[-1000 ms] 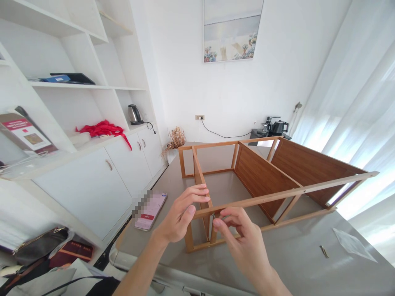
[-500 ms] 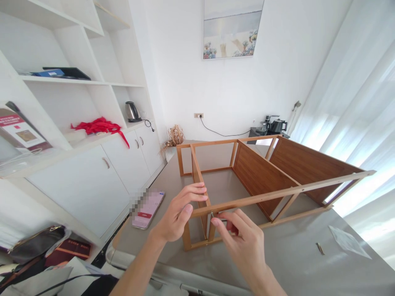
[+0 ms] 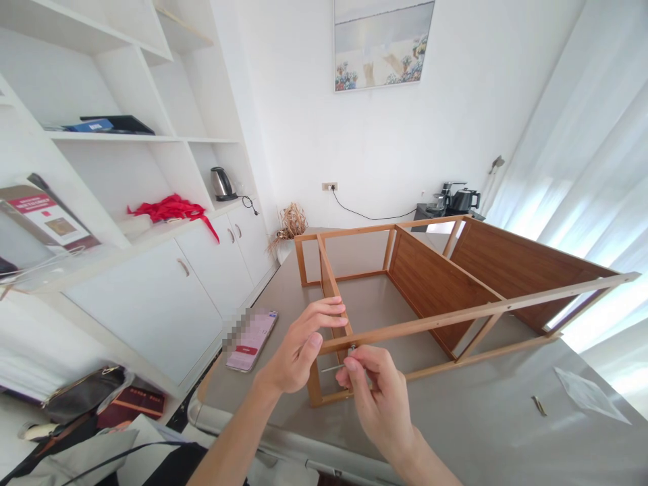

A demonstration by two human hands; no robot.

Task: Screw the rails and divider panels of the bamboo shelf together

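Wooden shelf frame [image 3: 463, 315] lay on the counter [image 3: 470, 412] toward one o'clock; the left hand [image 3: 298, 351], spread, rested against it, presumably for steadiness; the right hand [image 3: 377, 388] pinched a hex key [image 3: 331, 368] under its near rail, likely for control.

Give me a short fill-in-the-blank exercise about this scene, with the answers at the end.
The left hand touches the brown, open rectangular frame made of ____.
The right hand pinches a thin silvery metal rod, its free end toward the picture's ____ edge.
The crumpled fabric on the white cabinet is coloured ____.
Missing words: wood; left; red.
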